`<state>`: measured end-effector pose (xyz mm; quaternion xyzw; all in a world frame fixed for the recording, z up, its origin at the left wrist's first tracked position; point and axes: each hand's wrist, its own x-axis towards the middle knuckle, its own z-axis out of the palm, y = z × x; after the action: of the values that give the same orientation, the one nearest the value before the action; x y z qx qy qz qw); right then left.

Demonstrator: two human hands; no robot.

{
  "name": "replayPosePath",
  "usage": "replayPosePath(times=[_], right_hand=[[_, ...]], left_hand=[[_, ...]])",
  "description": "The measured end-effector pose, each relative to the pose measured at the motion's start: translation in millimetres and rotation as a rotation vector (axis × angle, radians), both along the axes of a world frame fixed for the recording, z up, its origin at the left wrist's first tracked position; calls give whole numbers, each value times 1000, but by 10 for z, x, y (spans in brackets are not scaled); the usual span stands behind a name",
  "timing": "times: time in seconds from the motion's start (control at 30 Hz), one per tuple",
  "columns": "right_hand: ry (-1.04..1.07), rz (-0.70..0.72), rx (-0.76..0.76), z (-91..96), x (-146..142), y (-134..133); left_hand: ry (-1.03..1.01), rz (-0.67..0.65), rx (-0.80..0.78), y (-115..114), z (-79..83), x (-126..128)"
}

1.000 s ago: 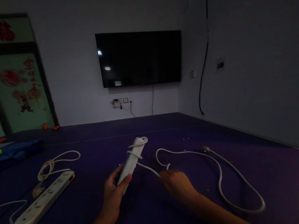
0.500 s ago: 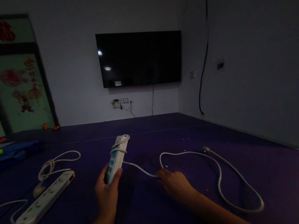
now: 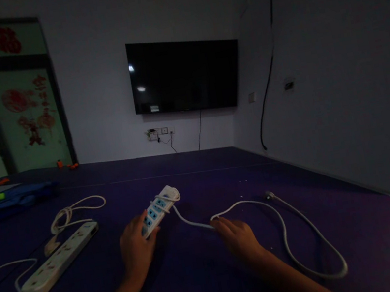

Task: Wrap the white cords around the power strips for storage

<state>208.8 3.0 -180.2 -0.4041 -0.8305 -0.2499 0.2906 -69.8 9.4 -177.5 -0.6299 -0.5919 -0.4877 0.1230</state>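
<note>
My left hand [image 3: 137, 245] is closed around the near end of a white power strip [image 3: 158, 213] with blue socket faces. The strip tilts, its far end pointing up and to the right. A turn or two of its white cord is wound round that far end. From there the cord [image 3: 193, 223] runs to my right hand [image 3: 239, 241], whose fingers are closed on it just above the purple floor. Beyond my right hand the cord lies in a wide loop, with its plug [image 3: 269, 195] on the floor.
At the left lies a second, longer white power strip [image 3: 62, 260] with a bundled cord [image 3: 65, 217]. Blue cloth [image 3: 20, 195] sits farther back, near small orange things [image 3: 73, 166]. A television [image 3: 185, 75] hangs on the far wall, and a dark cable [image 3: 267, 86] hangs down the right wall.
My left hand has turned the power strip so its blue socket faces show more and its far end leans lower to the right. My right hand has shifted slightly right with the cord.
</note>
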Motion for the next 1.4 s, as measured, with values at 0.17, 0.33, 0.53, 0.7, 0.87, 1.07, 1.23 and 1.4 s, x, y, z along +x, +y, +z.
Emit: replayPosePath(times=[0.17,0.33,0.53,0.7,0.87,1.07,1.23,1.4], right_hand=[[-13,247,339,49,81,-12],[-60,277,343,95,14,-49],[-239,337,209,145,-112,-136],[-315,427,238,215,-263,-294],[-174,452,340,292,-227,-351],[102,313,447,350,-45,-261],[250,148,472,394,20,-180],[349,16,426,394,183,-56]], left_hand=[[73,-32,-18,-27,-13,44],[-194,-79,-43,-12,-8,40],[-538,-46,-148,-15,44,15],[-353,-10,-172,2,13,-2],[208,-16,-24,10,-43,46],[628,-169,194,-70,28,128],[748,-365,284,-152,126,159],[722,-472,306,-201,196,124]])
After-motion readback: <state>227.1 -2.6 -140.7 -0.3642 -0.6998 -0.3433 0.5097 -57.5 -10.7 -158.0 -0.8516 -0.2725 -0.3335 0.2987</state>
